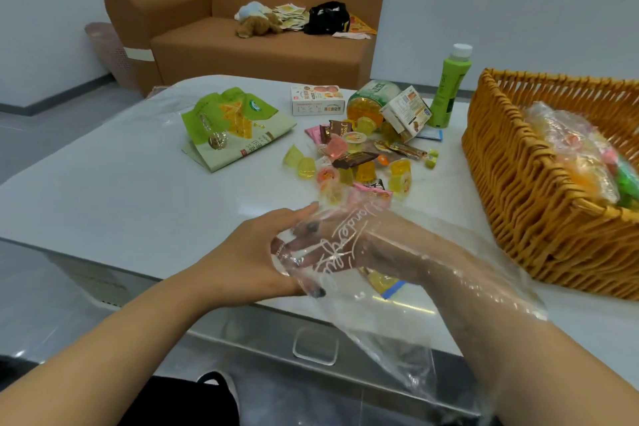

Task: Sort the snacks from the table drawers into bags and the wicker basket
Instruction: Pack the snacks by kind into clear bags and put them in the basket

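A clear plastic bag [390, 315] with white script lettering hangs over the table's near edge. My left hand [249, 259] grips its mouth from the left. My right hand [349, 245] is pushed inside the bag, seen through the film; whether it holds anything I cannot tell. A yellow jelly cup [382, 282] lies under the bag. A heap of loose jelly cups and wrapped sweets [359, 162] sits mid-table. The wicker basket [518, 183] stands at the right with a filled clear bag [581, 156] in it.
A green snack pouch [231, 124] lies left of the heap. Behind the heap are a white box [318, 100], a tipped jar [373, 100], a small carton [406, 112] and a green bottle [449, 86]. A drawer handle [314, 346] shows below the table edge. A brown sofa [256, 41] stands behind.
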